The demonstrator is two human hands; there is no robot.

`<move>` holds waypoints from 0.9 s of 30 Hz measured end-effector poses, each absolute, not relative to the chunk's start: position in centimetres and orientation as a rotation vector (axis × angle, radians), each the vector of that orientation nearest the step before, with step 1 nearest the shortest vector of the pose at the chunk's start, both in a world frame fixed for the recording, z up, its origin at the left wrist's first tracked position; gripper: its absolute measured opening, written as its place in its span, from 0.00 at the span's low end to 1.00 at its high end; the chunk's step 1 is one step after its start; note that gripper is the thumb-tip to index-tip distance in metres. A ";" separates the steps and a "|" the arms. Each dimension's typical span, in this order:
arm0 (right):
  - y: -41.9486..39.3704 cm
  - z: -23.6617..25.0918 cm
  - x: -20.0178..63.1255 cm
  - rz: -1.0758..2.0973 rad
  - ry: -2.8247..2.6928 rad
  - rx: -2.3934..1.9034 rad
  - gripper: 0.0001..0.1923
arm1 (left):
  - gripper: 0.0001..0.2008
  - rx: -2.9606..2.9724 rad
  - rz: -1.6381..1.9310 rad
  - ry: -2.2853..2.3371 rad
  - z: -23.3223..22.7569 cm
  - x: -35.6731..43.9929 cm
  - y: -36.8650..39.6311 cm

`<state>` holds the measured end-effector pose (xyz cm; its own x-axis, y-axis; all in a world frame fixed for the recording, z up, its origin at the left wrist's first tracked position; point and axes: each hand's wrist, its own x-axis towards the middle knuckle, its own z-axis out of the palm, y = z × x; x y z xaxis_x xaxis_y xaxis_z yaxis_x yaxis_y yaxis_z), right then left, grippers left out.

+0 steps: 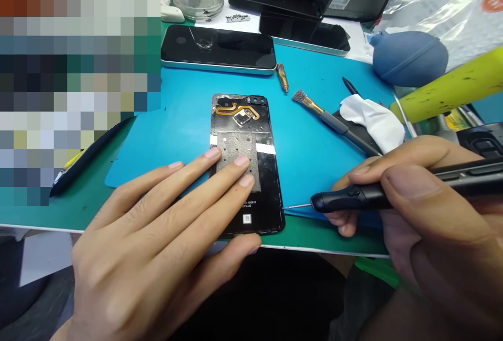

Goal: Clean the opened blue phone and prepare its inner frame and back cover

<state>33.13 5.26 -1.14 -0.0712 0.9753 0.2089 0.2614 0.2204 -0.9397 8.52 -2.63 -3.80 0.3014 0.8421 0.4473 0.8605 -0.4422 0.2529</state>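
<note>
"Black phone back panel (pixel 271 178), inner side up: where is it placed?"

"It is laid on a blue mat (pixel 157 131), with its near end close to the front edge of the green table (pixel 334 239)."

"How is it steadied?"

"By the left hand (pixel 157 241), spread wide and palm down. Fingertips are rested on the panel and its grey perforated pad (pixel 238 139); the thumb is placed by the near edge. How hard it is pressed cannot be told."

"And the tool?"

"The dark pen-like tool (pixel 365 197) is pinched between thumb and fingers of the right hand (pixel 444 215). Its thin metal tip (pixel 296 206) is set at the panel's right edge, near the lower corner."

"What would be advised?"

"Short, light strokes along the edge, probably, with the tip held low so the surface is not gouged. Support is best given by flat fingers, clear of the tip's path. The gold ribbon cable (pixel 234 110) at the far end should be left untouched."
</note>
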 end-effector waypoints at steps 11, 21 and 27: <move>5.6 -1.4 32.9 0.932 -1.530 -1.186 0.13 | 0.26 -2.517 -0.831 -1.642 -3.8 8.5 -3.0; 5.7 -0.6 32.8 1.054 -1.255 -1.119 0.10 | 0.30 -2.546 -0.701 -1.649 -3.0 9.2 -2.6; 5.5 -0.9 33.0 1.031 -1.069 -1.078 0.10 | 0.25 -2.595 -0.838 -1.509 -2.9 10.0 -2.8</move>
<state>32.97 5.53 -0.95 0.1736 0.9739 0.1460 -0.1104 0.1666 -0.9798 9.98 -2.80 -2.93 0.3866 0.7992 0.4602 0.8129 -0.5310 0.2393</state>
